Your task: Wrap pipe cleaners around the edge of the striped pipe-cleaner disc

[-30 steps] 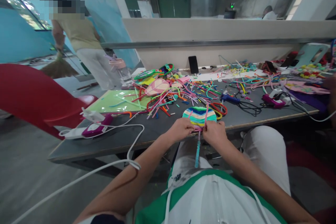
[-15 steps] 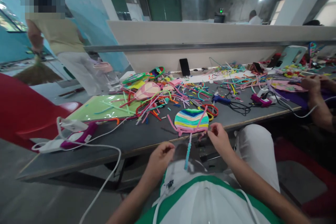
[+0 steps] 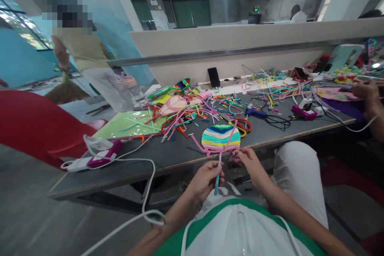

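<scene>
A hand fan (image 3: 220,138) with a rounded face of striped pipe cleaners in green, blue, white, yellow and pink lies at the table's front edge. Its thin handle (image 3: 217,186), lilac above and teal below, points towards me past the edge. My left hand (image 3: 207,180) is closed round this handle just below the face. At the fan's lower right edge, my right hand (image 3: 247,160) pinches a pink pipe cleaner (image 3: 233,154) at its fingertips; the tips are partly hidden. Another pink pipe cleaner (image 3: 231,136) slants across the striped face, and one sticks out at the left.
Loose pipe cleaners (image 3: 207,114) are heaped behind the fan. A blue glue gun (image 3: 255,113) with a black cord, a phone (image 3: 214,77) and a green sheet (image 3: 129,122) lie around. White cables (image 3: 151,164) hang at left. Co-worker's hands (image 3: 367,90) are at right; a person holds a broom (image 3: 67,90).
My left hand has moved right and closed on the fan's handle. My right hand has shifted slightly left, to the fan's lower right edge. The camera view has turned slightly left.
</scene>
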The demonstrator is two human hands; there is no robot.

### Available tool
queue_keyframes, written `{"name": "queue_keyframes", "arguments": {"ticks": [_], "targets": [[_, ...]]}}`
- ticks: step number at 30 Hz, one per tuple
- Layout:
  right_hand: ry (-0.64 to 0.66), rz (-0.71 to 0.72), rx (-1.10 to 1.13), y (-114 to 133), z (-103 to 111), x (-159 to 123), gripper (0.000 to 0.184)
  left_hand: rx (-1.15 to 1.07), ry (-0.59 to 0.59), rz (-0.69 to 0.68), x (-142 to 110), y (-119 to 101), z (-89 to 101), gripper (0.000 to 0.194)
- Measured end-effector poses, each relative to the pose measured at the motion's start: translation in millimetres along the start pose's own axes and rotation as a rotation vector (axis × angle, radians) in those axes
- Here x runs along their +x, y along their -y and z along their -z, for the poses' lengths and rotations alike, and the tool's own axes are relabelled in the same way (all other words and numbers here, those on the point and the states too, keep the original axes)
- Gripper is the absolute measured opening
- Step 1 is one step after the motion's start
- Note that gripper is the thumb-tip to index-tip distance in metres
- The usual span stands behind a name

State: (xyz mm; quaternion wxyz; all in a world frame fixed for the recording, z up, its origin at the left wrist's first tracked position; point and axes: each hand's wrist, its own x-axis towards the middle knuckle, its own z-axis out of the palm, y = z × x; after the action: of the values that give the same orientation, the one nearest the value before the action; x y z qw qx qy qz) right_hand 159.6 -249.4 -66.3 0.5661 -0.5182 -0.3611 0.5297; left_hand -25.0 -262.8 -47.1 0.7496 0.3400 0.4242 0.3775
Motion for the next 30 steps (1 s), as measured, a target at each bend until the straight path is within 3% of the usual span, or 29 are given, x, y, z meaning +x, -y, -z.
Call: {"name": "queue_keyframes", "arguments": {"ticks": [7,10,13,21,30], "targets": [[0.116,-0.095,0.303,-1,6,4,0.029,0.197,0.073,-0.093,1,10,18.9,0.038],[0.183,-0.116,0.36,6,7,1,0.023,0.232,0.143,-0.122,-3,8,19.1,0.036],[0.228,-0.043,0.382,13,6,-1,0.017,0.221,0.189,-0.091,-8,3,13.4,0.037],[0.179,0.052,0.316,14,4,-5,0.016,0.014,0.037,-0.097,-3,-4,-11.3,0.032],[0.115,0.129,0.252,22,9,-6,0.021,-0.057,-0.013,-0.154,-5,-6,-33.6,0.031]]}}
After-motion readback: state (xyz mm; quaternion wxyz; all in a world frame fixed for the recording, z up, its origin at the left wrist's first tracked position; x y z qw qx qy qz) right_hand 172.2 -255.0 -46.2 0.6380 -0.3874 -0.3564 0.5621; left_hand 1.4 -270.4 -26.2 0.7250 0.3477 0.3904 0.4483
